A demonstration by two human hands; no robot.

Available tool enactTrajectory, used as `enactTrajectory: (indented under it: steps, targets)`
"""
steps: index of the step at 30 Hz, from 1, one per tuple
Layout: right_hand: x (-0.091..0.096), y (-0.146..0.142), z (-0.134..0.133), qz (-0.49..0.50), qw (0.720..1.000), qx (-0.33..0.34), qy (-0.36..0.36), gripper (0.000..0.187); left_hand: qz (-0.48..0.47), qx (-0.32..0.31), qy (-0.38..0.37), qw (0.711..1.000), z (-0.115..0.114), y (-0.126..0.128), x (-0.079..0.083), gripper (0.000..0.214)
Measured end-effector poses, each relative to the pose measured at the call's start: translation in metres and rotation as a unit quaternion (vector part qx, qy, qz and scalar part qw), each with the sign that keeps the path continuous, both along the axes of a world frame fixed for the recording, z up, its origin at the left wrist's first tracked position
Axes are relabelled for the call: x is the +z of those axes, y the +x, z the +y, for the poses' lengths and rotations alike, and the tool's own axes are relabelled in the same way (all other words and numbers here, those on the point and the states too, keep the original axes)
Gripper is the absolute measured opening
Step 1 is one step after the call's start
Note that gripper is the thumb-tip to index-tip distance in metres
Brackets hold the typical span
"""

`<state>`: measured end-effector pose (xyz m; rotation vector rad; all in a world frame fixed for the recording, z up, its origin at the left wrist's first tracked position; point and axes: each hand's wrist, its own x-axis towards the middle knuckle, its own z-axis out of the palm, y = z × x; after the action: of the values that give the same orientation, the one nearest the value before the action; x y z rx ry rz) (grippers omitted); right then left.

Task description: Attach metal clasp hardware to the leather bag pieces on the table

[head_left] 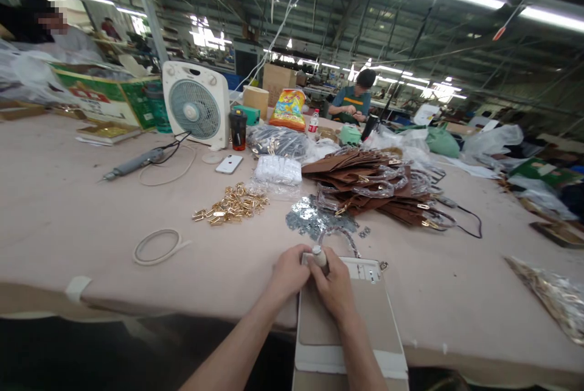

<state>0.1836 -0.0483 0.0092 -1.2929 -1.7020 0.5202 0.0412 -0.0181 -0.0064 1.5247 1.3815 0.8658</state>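
Observation:
My right hand (335,284) is closed round a small light-coloured tool (319,255), its tip standing up at the top of a white board (365,318) that lies over the table's near edge. My left hand (289,269) presses, fingers curled, against the board's upper left corner, touching the right hand. What lies under the fingers is hidden. A beige panel (347,324) lies on the board. Just beyond the hands lie a heap of silver metal pieces (314,217) and a clear plastic strap (340,234).
On the table (68,208): gold buckles (230,204), a stack of brown leather pieces (378,187), a white tape ring (157,245), a phone (229,163), a fan (196,103), a grey power tool (132,165). Plastic bags lie far right. Other people sit at the back.

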Motion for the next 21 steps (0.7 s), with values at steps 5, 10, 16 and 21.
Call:
enactTrajectory:
  steps: [5, 10, 16, 21]
  targets:
    - [0.007, 0.0, -0.004, 0.017, 1.0, -0.016, -0.015, 0.036, 0.009, -0.004, -0.017, 1.0, 0.0, 0.0, 0.0, 0.038]
    - [0.024, 0.028, -0.017, 0.101, 0.988, -0.029, -0.115, 0.05, 0.002, -0.004, -0.022, 1.0, 0.002, 0.0, -0.004, 0.041]
    - [0.04, 0.065, -0.027, 0.11, 0.982, -0.076, -0.131, 0.042, 0.001, -0.004, -0.028, 1.0, 0.004, 0.0, -0.008, 0.041]
    - [0.042, 0.062, -0.021, 0.17, 0.977, -0.064, -0.112, 0.043, 0.003, -0.004, -0.028, 1.0, 0.005, 0.001, -0.009, 0.041]
